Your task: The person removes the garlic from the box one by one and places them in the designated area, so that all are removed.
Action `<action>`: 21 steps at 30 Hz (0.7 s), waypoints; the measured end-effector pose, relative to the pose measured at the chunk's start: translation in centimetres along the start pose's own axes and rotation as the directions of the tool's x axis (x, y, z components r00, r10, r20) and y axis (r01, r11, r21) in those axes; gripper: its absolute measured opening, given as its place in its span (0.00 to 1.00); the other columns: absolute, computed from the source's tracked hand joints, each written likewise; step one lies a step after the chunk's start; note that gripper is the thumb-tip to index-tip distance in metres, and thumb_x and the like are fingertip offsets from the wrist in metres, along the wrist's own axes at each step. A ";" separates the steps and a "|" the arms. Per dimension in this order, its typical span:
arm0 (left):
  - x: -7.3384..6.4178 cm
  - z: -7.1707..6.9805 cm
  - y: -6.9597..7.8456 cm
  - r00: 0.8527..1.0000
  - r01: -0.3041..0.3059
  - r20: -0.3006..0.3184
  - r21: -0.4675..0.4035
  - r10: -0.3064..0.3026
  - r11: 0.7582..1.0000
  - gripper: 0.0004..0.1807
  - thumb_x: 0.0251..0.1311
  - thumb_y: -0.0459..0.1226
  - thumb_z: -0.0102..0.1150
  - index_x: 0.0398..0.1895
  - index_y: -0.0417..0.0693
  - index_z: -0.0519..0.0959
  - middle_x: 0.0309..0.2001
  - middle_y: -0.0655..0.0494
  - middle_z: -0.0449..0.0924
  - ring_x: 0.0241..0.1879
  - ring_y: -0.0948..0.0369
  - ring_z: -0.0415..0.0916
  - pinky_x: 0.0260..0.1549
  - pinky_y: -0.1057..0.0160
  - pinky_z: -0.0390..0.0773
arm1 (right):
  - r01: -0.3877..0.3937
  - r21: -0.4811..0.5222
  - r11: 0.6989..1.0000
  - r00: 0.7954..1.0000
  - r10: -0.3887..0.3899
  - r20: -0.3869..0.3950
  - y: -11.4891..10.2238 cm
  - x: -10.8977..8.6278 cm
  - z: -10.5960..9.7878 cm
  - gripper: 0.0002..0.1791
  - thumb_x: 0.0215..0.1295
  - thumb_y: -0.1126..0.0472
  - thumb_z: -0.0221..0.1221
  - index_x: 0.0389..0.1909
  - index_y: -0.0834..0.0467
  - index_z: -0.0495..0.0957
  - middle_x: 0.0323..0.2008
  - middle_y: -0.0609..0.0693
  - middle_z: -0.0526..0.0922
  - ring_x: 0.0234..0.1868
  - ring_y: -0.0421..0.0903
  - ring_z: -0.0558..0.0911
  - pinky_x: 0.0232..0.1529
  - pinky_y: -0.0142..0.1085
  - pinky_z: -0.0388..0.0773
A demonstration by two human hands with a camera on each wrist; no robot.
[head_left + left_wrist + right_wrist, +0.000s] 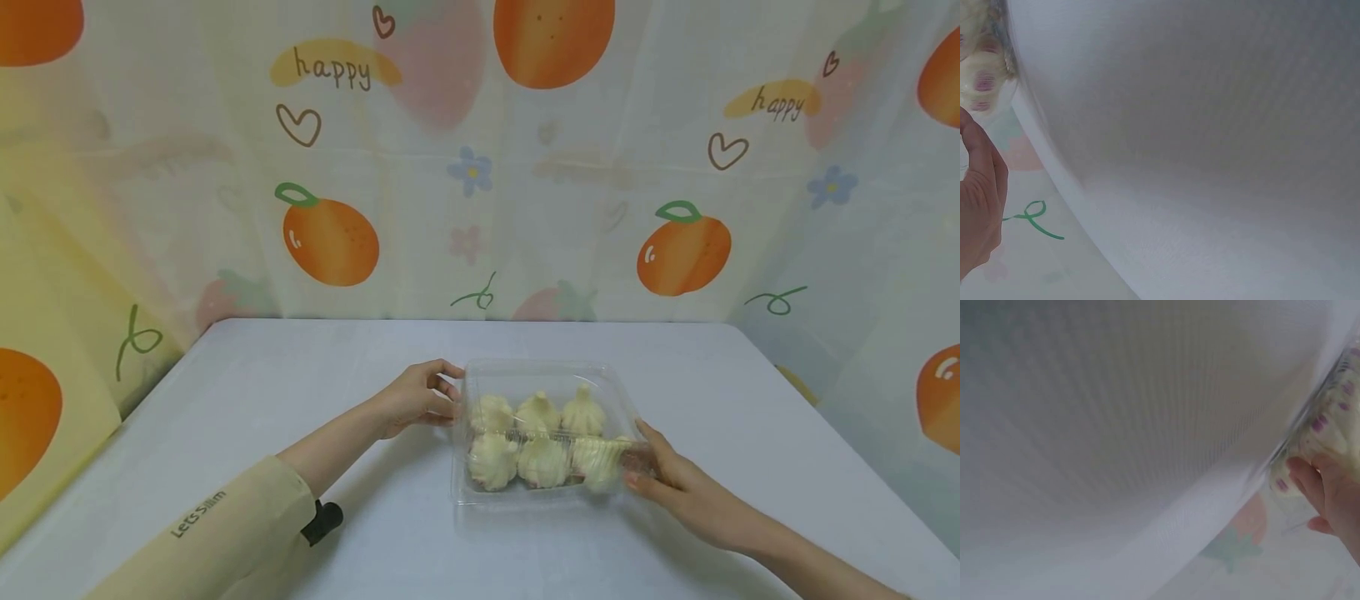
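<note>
A clear plastic clamshell box (536,496) lies on the white table, with several whole garlic bulbs (543,460) in two rows inside it. Fingers of my left hand (420,398), fairly straight, touch the box's left side near its far corner. At the near right side, my right hand (678,492) grips the box between thumb and fingers, beside the last bulb. Purple-streaked garlic (985,81) shows just past the left hand in the left wrist view. In the right wrist view, the right fingers (1310,478) lie against the box wall, over garlic.
The white tabletop (337,358) stretches out on both sides of the box. Behind it hangs a cloth (510,208) printed with oranges, hearts and flowers. A small black object (322,523) sticks out at the left sleeve's cuff.
</note>
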State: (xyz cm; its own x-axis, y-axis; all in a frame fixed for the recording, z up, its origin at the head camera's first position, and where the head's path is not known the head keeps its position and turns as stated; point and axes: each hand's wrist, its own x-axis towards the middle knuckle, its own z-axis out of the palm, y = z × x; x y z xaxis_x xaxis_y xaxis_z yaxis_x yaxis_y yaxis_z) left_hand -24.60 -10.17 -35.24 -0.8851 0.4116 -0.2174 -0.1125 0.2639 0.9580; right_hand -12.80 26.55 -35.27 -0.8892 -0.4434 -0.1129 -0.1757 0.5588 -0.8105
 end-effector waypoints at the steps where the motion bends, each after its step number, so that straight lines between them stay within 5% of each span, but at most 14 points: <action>1: 0.0 0.0 0.0 1.000 -0.001 -0.001 0.001 0.001 1.000 0.31 0.55 0.24 0.60 0.64 0.37 0.67 0.38 0.53 0.72 0.33 0.62 0.77 0.40 0.66 0.86 | -0.001 -0.011 1.000 1.000 0.001 -0.009 0.0 0.0 0.1 0.46 0.77 0.53 0.47 0.76 0.70 0.27 0.70 0.76 0.58 0.71 0.71 0.63 0.61 0.42 0.77; 4: -0.1 0.0 0.1 1.000 -0.002 0.001 0.005 0.002 1.000 0.31 0.55 0.24 0.61 0.64 0.37 0.67 0.37 0.54 0.71 0.33 0.62 0.76 0.40 0.66 0.86 | 0.009 -0.042 0.999 0.999 -0.010 -0.038 0.0 -0.1 0.4 0.45 0.77 0.53 0.46 0.76 0.69 0.29 0.71 0.78 0.55 0.72 0.72 0.61 0.63 0.49 0.75; 21: 0.2 0.0 -0.2 1.000 -0.005 -0.013 0.020 0.005 1.000 0.30 0.55 0.23 0.60 0.63 0.38 0.67 0.37 0.52 0.72 0.32 0.61 0.77 0.38 0.66 0.86 | 0.009 -0.038 0.999 0.997 -0.012 -0.082 -0.1 -0.3 1.1 0.42 0.79 0.51 0.42 0.77 0.67 0.30 0.70 0.74 0.61 0.70 0.70 0.67 0.63 0.52 0.76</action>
State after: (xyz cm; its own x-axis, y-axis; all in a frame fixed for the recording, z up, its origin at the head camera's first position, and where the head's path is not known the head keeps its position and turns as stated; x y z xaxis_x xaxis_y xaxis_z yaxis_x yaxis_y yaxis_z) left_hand -24.72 -10.15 -35.46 -0.8915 0.4015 -0.2099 -0.0993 0.2788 0.9552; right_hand -12.06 25.88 -35.80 -0.9187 -0.3910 -0.0557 -0.1994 0.5810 -0.7891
